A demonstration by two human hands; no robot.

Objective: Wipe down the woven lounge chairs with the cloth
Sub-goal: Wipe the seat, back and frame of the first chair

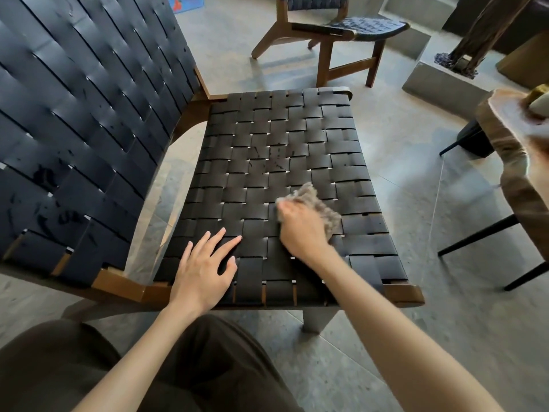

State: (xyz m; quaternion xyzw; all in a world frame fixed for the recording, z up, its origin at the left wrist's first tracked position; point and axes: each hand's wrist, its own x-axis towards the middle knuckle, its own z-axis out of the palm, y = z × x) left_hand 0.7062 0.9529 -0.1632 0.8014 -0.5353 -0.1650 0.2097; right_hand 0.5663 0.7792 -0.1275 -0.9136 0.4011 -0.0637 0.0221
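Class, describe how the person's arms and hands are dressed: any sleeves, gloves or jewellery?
Both forearms are bare to the frame's edge; no sleeves show. The left hand and right hand wear no gloves, and no rings or watch are visible. The left hand's nails look unpainted.

cam: 1 view, head-worn, wide-angle | aim: forward and steeply down onto the woven seat [282,162] of the near chair | range: close, left hand [205,269] and right hand [303,230] with cloth [318,202] low in centre, forearms cut by bottom edge | far field: 2nd chair [368,26] at top edge
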